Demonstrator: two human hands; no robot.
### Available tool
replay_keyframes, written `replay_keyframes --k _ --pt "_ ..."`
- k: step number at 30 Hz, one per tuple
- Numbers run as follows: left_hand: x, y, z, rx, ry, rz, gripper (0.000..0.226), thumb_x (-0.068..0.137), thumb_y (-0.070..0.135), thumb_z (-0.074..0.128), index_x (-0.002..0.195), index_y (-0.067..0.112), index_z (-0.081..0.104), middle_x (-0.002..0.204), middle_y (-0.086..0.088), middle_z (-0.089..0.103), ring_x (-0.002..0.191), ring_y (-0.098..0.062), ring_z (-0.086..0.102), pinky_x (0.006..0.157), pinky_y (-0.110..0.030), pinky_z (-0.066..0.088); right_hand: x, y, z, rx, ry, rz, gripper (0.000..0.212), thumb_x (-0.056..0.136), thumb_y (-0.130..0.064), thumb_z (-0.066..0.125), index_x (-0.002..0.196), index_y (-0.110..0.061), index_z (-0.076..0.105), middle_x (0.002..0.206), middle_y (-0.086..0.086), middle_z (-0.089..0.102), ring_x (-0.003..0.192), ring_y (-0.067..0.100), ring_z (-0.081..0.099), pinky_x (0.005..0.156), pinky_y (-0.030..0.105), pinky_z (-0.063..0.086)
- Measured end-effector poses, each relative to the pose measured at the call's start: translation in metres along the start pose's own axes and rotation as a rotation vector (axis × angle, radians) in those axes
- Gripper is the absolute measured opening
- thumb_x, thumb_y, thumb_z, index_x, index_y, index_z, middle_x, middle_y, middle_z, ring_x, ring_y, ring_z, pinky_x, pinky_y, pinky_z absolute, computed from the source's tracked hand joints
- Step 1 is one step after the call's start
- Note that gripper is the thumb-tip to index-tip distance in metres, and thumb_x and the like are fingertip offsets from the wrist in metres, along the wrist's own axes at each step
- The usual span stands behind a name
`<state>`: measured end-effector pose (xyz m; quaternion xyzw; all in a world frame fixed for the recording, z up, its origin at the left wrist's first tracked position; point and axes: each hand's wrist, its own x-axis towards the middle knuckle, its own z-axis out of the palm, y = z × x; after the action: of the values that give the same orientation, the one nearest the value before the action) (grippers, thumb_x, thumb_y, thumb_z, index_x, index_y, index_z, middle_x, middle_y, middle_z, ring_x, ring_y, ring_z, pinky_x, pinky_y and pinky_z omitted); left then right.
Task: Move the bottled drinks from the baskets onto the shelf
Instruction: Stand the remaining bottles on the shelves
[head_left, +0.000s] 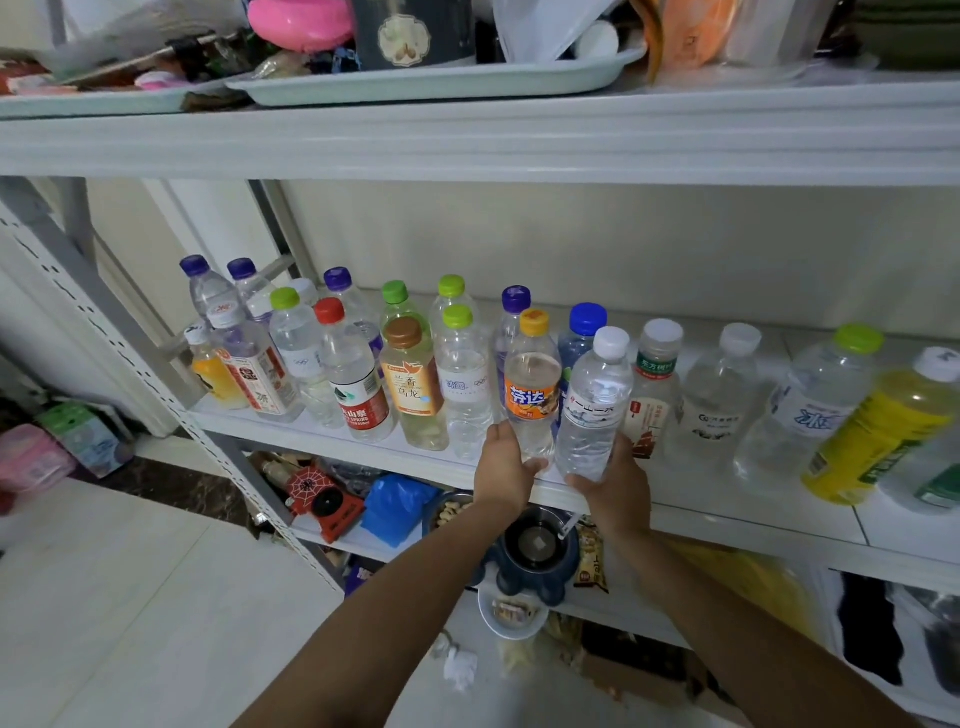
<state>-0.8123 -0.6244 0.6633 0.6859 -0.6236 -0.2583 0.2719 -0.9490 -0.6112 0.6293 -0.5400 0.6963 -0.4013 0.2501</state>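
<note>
Two bottles are gripped at the front edge of the shelf (727, 501): the orange-labelled bottle (533, 397) is held at its base by the left hand (501, 465), and the white-capped water bottle (592, 410), slightly tilted, by the right hand (618, 480), just beside it.

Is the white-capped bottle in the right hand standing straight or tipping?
Tipping: the right hand holds the white-capped bottle with its cap leaning right of its base.

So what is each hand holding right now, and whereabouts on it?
The left hand grips the orange-label bottle near its base. The right hand grips the white-capped water bottle around its lower part.
</note>
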Motion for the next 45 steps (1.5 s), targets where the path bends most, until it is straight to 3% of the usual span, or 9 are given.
replay_keyframes --k 8,15,19,24,29,33,38,42,45 --pt "-0.006 -0.004 -0.005 0.137 -0.096 0.026 0.065 0.087 0.028 0.068 0.136 0.003 0.035 0.135 -0.015 0.04 0.124 -0.03 0.045 0.101 -0.036 0.04 -0.006 0.011 0.001 -0.123 -0.013 -0.038 0.081 0.072 -0.029 0.079 0.139 -0.013 0.035 0.131 0.012 0.054 0.12 0.03 0.051 0.093 0.042 0.047" --pt "-0.064 -0.064 -0.041 0.316 -0.104 0.29 0.068 0.096 0.037 0.051 0.149 0.007 0.022 0.148 -0.013 0.031 0.133 -0.029 0.035 0.105 -0.038 0.037 -0.074 0.042 0.01 -0.314 0.123 -0.242 0.089 0.073 -0.032 0.079 0.142 -0.003 0.032 0.143 0.021 0.039 0.131 0.037 0.039 0.104 0.047 0.04" --pt "-0.09 -0.133 -0.069 0.534 -0.078 0.375 0.075 0.094 0.047 0.049 0.151 0.009 0.019 0.155 -0.015 0.025 0.143 -0.031 0.024 0.117 -0.04 0.019 -0.109 0.051 0.035 -0.492 0.062 -0.412 0.095 0.062 -0.034 0.086 0.136 0.004 0.038 0.138 0.027 0.045 0.127 0.04 0.044 0.102 0.049 0.041" --pt "-0.121 -0.231 -0.095 0.809 -0.15 0.16 0.092 0.091 0.067 0.031 0.151 0.012 -0.011 0.159 -0.01 -0.016 0.146 -0.029 -0.015 0.117 -0.042 -0.01 -0.145 0.043 0.092 -0.493 -0.09 -0.531 0.104 0.055 -0.036 0.089 0.135 0.0 0.035 0.136 0.026 0.047 0.127 0.032 0.033 0.097 0.051 0.044" --pt "-0.147 -0.304 -0.086 0.789 -0.14 -0.078 0.088 0.09 0.072 0.019 0.153 0.015 -0.005 0.158 -0.009 -0.013 0.147 -0.03 -0.011 0.113 -0.042 -0.017 -0.162 0.045 0.163 -0.525 -0.317 -0.573 0.105 0.05 -0.05 0.086 0.133 -0.003 0.041 0.134 0.023 0.05 0.124 0.034 0.042 0.092 0.05 0.049" --pt "-0.144 -0.373 -0.044 0.689 -0.181 -0.204 0.088 0.084 0.07 0.019 0.145 0.009 0.035 0.151 -0.016 0.032 0.139 -0.035 0.033 0.116 -0.045 -0.001 -0.162 0.091 0.233 -0.61 -0.478 -0.641 0.101 0.057 -0.063 0.074 0.134 -0.003 0.047 0.138 0.021 0.049 0.122 0.038 0.051 0.091 0.046 0.05" --pt "-0.135 -0.507 0.059 0.758 -0.144 -0.289 0.092 0.087 0.072 0.02 0.148 0.016 -0.019 0.155 -0.01 -0.024 0.144 -0.031 -0.02 0.113 -0.046 -0.019 -0.162 0.201 0.355 -0.616 -0.55 -0.699 0.103 0.058 -0.056 0.079 0.139 -0.005 0.042 0.143 0.019 0.043 0.126 0.037 0.048 0.094 0.046 0.047" --pt "-0.105 -0.623 0.155 0.802 -0.139 -0.282 0.096 0.087 0.072 0.026 0.145 0.017 -0.027 0.154 -0.008 -0.03 0.142 -0.029 -0.026 0.114 -0.047 -0.018 -0.157 0.314 0.464 -0.56 -0.61 -0.768 0.104 0.061 -0.061 0.074 0.14 -0.009 0.033 0.141 0.017 0.044 0.125 0.033 0.047 0.098 0.042 0.044" --pt "-0.073 -0.699 0.218 0.901 -0.143 -0.194 0.098 0.087 0.07 0.032 0.146 0.017 -0.025 0.156 -0.009 -0.026 0.141 -0.028 -0.028 0.112 -0.046 -0.02 -0.14 0.402 0.544 -0.579 -0.601 -0.779 0.095 0.079 -0.078 0.034 0.14 -0.005 0.038 0.141 0.018 0.045 0.125 0.033 0.048 0.1 0.038 0.041"
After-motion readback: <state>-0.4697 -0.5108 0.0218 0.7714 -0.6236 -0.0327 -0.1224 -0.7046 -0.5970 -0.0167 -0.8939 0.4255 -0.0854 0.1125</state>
